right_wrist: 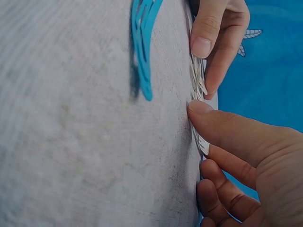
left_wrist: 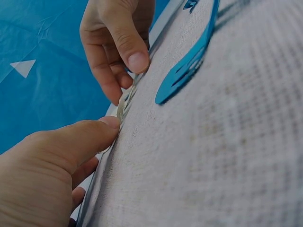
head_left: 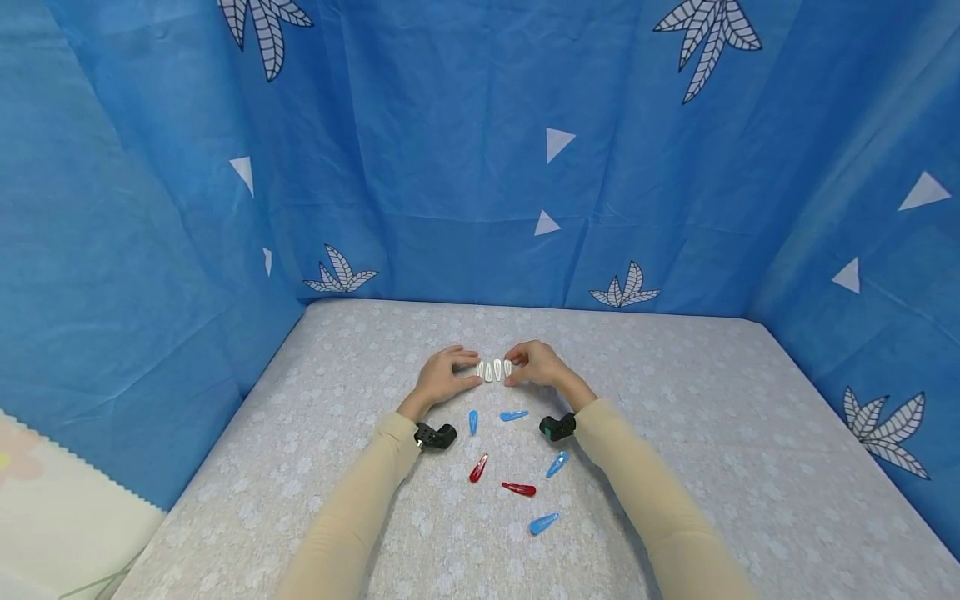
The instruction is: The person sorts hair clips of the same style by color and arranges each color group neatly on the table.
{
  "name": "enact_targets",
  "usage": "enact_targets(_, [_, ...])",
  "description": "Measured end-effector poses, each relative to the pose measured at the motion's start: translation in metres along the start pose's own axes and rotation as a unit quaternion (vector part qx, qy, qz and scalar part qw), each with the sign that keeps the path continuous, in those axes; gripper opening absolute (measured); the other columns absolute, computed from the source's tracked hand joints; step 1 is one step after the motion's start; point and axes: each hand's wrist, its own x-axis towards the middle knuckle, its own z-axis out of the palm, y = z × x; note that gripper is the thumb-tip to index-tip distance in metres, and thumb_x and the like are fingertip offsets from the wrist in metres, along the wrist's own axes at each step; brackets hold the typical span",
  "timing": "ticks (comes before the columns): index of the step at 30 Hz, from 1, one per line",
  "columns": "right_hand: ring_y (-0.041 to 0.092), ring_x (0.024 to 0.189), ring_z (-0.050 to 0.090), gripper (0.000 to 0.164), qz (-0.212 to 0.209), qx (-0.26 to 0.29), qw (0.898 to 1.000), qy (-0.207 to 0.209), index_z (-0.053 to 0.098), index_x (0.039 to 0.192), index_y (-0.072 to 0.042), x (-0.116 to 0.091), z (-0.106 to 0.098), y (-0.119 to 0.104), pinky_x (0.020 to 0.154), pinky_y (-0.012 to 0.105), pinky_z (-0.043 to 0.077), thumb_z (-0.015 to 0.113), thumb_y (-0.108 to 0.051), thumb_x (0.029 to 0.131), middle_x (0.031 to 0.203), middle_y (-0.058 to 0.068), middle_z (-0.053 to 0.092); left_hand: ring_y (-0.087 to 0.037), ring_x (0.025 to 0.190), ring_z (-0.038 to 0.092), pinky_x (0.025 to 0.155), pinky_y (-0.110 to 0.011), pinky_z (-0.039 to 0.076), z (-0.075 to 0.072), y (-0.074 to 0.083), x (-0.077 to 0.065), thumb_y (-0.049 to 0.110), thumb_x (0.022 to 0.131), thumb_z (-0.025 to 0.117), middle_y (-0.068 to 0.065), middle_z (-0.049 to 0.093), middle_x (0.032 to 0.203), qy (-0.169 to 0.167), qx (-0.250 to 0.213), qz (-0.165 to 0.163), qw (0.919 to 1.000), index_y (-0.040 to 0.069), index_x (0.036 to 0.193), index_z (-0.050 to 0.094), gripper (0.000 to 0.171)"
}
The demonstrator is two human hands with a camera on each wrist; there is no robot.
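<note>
Several white snap hair clips lie side by side in a short row on the table. My left hand (head_left: 444, 377) pinches the leftmost white clip (head_left: 480, 368) end to end, thumb at the near end and fingers at the far one. At the other end of the row, the rightmost white clip (head_left: 507, 367) is held the same way by my right hand (head_left: 538, 364). Between the hands lie two more white clips (head_left: 488, 372). Both wrist views show the row edge-on, low against the cloth, with thumbs right at the clips (right_wrist: 196, 80).
Nearer me lie several blue hair clips, one upright (head_left: 473, 422), one sideways (head_left: 513, 415), others farther right (head_left: 557, 464). Two red clips, one slanted (head_left: 478, 468) and one sideways (head_left: 519, 489), lie among them. A patterned cloth (head_left: 300, 467) covers the table; blue curtains (head_left: 465, 150) enclose it.
</note>
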Motion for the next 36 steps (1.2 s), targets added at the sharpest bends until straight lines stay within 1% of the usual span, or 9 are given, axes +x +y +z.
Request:
enact_targets(9, [0.019, 0.091, 0.058, 0.045, 0.007, -0.010, 1.000, -0.001, 0.071, 0.113, -0.006, 0.000, 0.000, 0.000, 0.079, 0.032, 0.050, 0.087, -0.020, 0.073, 0.104, 0.007, 0.068, -0.028, 0.139, 0.043, 0.117, -0.051, 0.031, 0.002, -0.001, 0.002, 0.028, 0.081, 0.080, -0.003, 0.065, 0.132, 0.003, -0.002, 0.006, 1.0000, 0.011, 0.120, 0.071, 0.043])
enact_targets(15, [0.019, 0.092, 0.057, 0.049, 0.012, -0.010, 1.000, -0.008, 0.070, 0.116, -0.007, 0.000, -0.001, -0.001, 0.079, 0.032, 0.050, 0.087, -0.021, 0.073, 0.105, 0.007, 0.067, -0.028, 0.139, 0.043, 0.117, -0.052, 0.031, 0.002, -0.001, 0.001, 0.028, 0.081, 0.080, -0.002, 0.064, 0.132, 0.004, -0.003, 0.004, 1.0000, 0.012, 0.119, 0.071, 0.043])
enact_targets(21, [0.022, 0.098, 0.061, 0.056, 0.003, -0.005, 1.000, -0.015, 0.066, 0.123, -0.006, -0.003, -0.005, -0.001, 0.083, 0.036, 0.053, 0.087, -0.022, 0.073, 0.110, 0.010, 0.068, -0.028, 0.139, 0.044, 0.116, -0.053, 0.032, 0.001, 0.000, 0.000, 0.029, 0.081, 0.079, -0.002, 0.065, 0.132, 0.004, -0.006, 0.002, 1.0000, 0.012, 0.119, 0.072, 0.042])
enact_targets(25, [0.027, 0.103, 0.063, 0.057, -0.004, 0.000, 1.000, -0.016, 0.065, 0.124, -0.005, -0.008, -0.009, -0.002, 0.088, 0.040, 0.054, 0.086, -0.022, 0.075, 0.114, 0.012, 0.068, -0.028, 0.139, 0.043, 0.116, -0.053, 0.032, 0.001, 0.000, 0.001, 0.029, 0.082, 0.079, -0.003, 0.065, 0.132, 0.002, -0.006, 0.005, 1.0000, 0.012, 0.120, 0.071, 0.043])
enact_targets(28, [0.028, 0.104, 0.063, 0.055, -0.014, -0.002, 1.000, -0.011, 0.065, 0.124, -0.004, -0.013, -0.011, -0.002, 0.089, 0.041, 0.054, 0.085, -0.022, 0.076, 0.114, 0.013, 0.068, -0.028, 0.140, 0.043, 0.117, -0.052, 0.031, 0.000, -0.001, 0.001, 0.030, 0.081, 0.079, -0.003, 0.064, 0.133, 0.000, -0.007, 0.005, 1.0000, 0.012, 0.121, 0.070, 0.045])
enact_targets(33, [0.027, 0.098, 0.062, 0.051, -0.033, 0.001, 0.999, -0.001, 0.065, 0.124, -0.003, -0.025, -0.015, -0.002, 0.083, 0.039, 0.055, 0.082, -0.020, 0.079, 0.113, 0.013, 0.068, -0.029, 0.140, 0.042, 0.117, -0.052, 0.030, 0.000, -0.002, 0.000, 0.030, 0.081, 0.080, -0.005, 0.063, 0.134, -0.002, -0.031, -0.006, 0.9995, 0.011, 0.124, 0.069, 0.048])
enact_targets(34, [0.026, 0.097, 0.062, 0.050, -0.036, 0.002, 0.999, 0.000, 0.065, 0.123, -0.003, -0.028, -0.016, -0.002, 0.082, 0.038, 0.056, 0.082, -0.020, 0.079, 0.112, 0.013, 0.068, -0.029, 0.141, 0.041, 0.118, -0.052, 0.030, -0.001, -0.002, 0.000, 0.029, 0.081, 0.080, -0.006, 0.062, 0.135, -0.004, -0.041, -0.010, 0.9991, 0.011, 0.124, 0.068, 0.048])
enact_targets(36, [0.025, 0.097, 0.062, 0.050, -0.040, 0.004, 0.999, 0.005, 0.065, 0.124, -0.004, -0.034, -0.017, -0.002, 0.082, 0.038, 0.056, 0.081, -0.021, 0.080, 0.112, 0.013, 0.068, -0.031, 0.140, 0.041, 0.118, -0.052, 0.030, -0.002, -0.001, -0.001, 0.026, 0.081, 0.080, -0.008, 0.061, 0.136, -0.005, -0.065, -0.006, 0.9979, 0.009, 0.125, 0.068, 0.048])
